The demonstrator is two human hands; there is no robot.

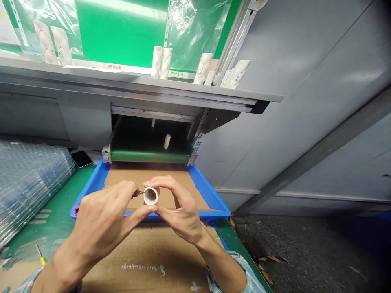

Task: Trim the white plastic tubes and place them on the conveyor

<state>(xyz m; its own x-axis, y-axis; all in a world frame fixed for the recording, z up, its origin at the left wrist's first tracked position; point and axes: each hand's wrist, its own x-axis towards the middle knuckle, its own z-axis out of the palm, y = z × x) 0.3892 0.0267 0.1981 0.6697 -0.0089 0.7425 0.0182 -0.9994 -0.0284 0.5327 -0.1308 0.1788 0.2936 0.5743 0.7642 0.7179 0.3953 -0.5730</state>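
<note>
Right hand (182,213) clamps white tubular sleeve (150,196) between fingers and thumb, held above blue tray (208,196). Left hand (102,217) pinches thin pick (139,193), tip at sleeve's open end, working inside rim.

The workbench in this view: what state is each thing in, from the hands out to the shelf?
Left hand, pinching a small tool
Small tool, tip at the tube's mouth
Right hand, gripping the tube
White hollow tube, held up, open end toward the viewer
Blue tray, lined with cardboard
Clear plastic trays, stacked flat
Phone, lying flat, screen dark
White tubes, standing on the shelf
</note>
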